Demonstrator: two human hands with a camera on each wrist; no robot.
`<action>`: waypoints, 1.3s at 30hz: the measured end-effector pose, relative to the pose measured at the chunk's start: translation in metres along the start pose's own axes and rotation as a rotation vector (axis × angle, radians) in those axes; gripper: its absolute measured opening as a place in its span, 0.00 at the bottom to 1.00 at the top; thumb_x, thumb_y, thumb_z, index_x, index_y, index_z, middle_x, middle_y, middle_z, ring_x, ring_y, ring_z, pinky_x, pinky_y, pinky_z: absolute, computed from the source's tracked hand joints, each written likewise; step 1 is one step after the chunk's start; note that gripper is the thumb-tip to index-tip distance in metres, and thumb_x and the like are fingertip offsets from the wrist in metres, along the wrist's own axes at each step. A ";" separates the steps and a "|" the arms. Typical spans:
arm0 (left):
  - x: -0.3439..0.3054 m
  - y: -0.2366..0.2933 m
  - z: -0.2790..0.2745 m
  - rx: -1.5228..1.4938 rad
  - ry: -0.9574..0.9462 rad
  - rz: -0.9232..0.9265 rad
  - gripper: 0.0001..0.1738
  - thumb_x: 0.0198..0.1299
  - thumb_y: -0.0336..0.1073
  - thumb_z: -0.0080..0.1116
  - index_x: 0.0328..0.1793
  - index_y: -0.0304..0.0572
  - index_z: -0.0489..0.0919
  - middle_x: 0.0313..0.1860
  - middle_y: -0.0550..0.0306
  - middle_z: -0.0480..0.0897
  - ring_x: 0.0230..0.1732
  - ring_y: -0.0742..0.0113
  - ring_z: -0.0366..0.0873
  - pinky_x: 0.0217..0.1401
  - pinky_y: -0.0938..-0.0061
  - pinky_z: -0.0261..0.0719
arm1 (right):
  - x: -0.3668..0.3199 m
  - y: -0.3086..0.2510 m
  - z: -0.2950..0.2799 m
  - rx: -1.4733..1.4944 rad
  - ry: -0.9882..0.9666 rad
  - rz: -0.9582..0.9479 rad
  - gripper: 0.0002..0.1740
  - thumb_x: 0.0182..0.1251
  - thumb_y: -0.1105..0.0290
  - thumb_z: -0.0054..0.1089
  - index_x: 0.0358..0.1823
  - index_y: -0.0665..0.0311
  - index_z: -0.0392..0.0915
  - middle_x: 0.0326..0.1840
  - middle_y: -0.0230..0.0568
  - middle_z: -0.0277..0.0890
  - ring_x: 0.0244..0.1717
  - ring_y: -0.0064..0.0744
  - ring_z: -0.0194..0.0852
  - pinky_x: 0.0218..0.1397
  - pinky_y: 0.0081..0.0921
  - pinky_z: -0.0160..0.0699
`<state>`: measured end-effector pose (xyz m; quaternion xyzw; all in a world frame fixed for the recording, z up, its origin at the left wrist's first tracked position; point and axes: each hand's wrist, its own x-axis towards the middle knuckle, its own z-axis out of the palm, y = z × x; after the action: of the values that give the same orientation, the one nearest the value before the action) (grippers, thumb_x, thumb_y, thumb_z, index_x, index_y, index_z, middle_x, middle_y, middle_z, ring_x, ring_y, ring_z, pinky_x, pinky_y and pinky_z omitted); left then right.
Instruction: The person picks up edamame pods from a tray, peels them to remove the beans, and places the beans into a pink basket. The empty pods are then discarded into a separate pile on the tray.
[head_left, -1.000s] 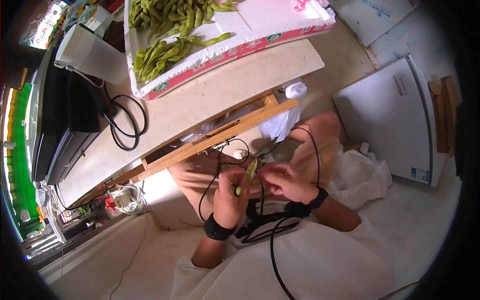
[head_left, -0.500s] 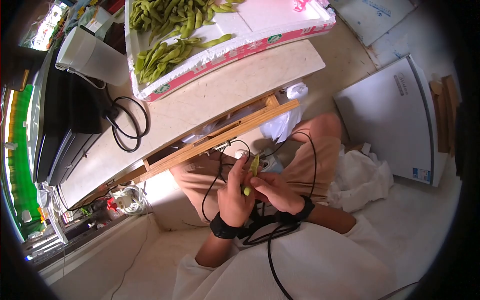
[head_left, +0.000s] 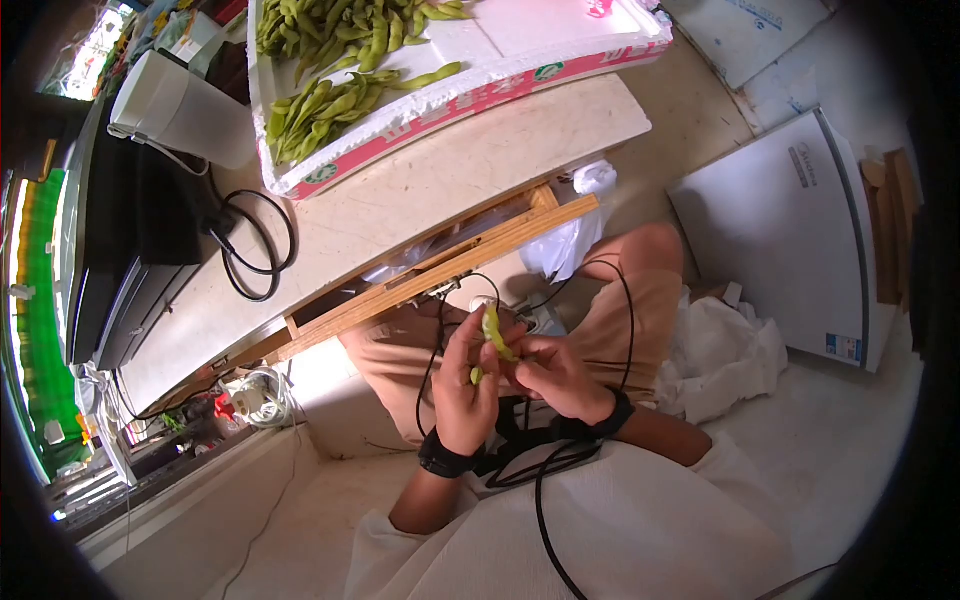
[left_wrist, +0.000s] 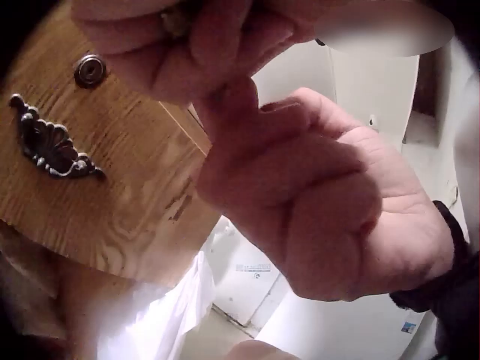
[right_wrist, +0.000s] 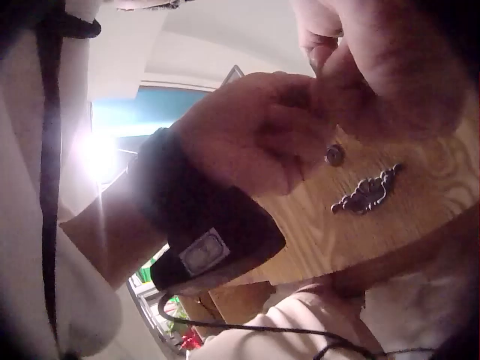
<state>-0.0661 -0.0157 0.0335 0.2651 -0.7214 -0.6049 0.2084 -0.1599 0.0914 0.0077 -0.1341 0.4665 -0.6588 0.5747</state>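
Note:
In the head view, a green pod (head_left: 493,330) stands between the two hands over the lap. My left hand (head_left: 463,395) grips it with its fingertips, and a small green piece (head_left: 476,376) shows lower down against that hand. The right hand (head_left: 562,380) has its thumb and fingers curled at the pod's lower end. Both wrist views show the hands close together, the right hand (left_wrist: 300,202) with bent fingers in the left wrist view; the pod is mostly hidden there. Many green pods (head_left: 320,115) lie in a foam box (head_left: 420,125) on the table.
The table (head_left: 400,215) has a partly pulled-out wooden drawer (head_left: 440,275) beyond the hands. A white bucket (head_left: 185,110) and a looped black cable (head_left: 255,250) are at the left. White plastic bags (head_left: 560,245) hang by the drawer; a small fridge (head_left: 775,240) stands right.
Since one second ago the right hand has moved left and closer to the left hand. The pod has tilted, with its top leaning further left than half a second ago.

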 end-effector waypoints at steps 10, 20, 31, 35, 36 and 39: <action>-0.002 -0.003 -0.011 0.043 0.106 0.050 0.24 0.61 0.21 0.48 0.65 0.33 0.64 0.54 0.48 0.76 0.38 0.72 0.78 0.41 0.78 0.76 | -0.002 -0.033 -0.009 0.053 -0.010 0.166 0.05 0.68 0.70 0.53 0.38 0.63 0.71 0.25 0.24 0.63 0.21 0.10 0.56 0.19 0.10 0.50; -0.006 -0.001 -0.013 0.074 -0.075 0.164 0.32 0.58 0.24 0.54 0.69 0.35 0.57 0.33 0.50 0.82 0.32 0.63 0.82 0.36 0.73 0.79 | 0.013 -0.067 0.002 -0.374 -0.092 -0.110 0.09 0.65 0.68 0.61 0.37 0.65 0.73 0.33 0.25 0.71 0.35 0.10 0.67 0.38 0.12 0.69; -0.015 -0.010 -0.016 -0.296 -0.193 -0.040 0.20 0.65 0.28 0.49 0.60 0.34 0.59 0.37 0.52 0.79 0.39 0.70 0.76 0.46 0.77 0.74 | 0.096 -0.228 0.039 -1.047 0.085 -0.558 0.11 0.61 0.69 0.63 0.28 0.63 0.70 0.23 0.22 0.67 0.25 0.09 0.58 0.26 0.12 0.59; -0.025 -0.015 -0.016 -0.419 -0.213 -0.100 0.11 0.69 0.32 0.43 0.54 0.35 0.62 0.38 0.55 0.77 0.39 0.72 0.73 0.48 0.78 0.72 | 0.137 -0.242 0.050 -0.982 0.035 -0.575 0.13 0.60 0.64 0.65 0.28 0.65 0.73 0.23 0.24 0.67 0.25 0.11 0.60 0.28 0.13 0.59; -0.028 -0.017 -0.018 -0.402 -0.239 -0.158 0.10 0.70 0.32 0.43 0.53 0.35 0.64 0.38 0.56 0.77 0.39 0.73 0.72 0.47 0.78 0.71 | 0.142 -0.246 0.056 -0.940 0.032 -0.534 0.15 0.60 0.62 0.65 0.29 0.66 0.74 0.23 0.25 0.68 0.26 0.11 0.61 0.28 0.13 0.60; -0.028 -0.017 -0.018 -0.396 -0.236 -0.122 0.07 0.69 0.29 0.38 0.50 0.38 0.64 0.38 0.54 0.79 0.25 0.81 0.62 0.28 0.85 0.64 | 0.173 -0.242 0.052 -0.986 0.069 -0.560 0.18 0.57 0.59 0.68 0.27 0.71 0.77 0.21 0.34 0.72 0.24 0.20 0.65 0.29 0.23 0.66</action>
<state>-0.0312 -0.0134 0.0205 0.1898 -0.5906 -0.7729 0.1337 -0.3287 -0.1089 0.1593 -0.4834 0.6843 -0.4943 0.2319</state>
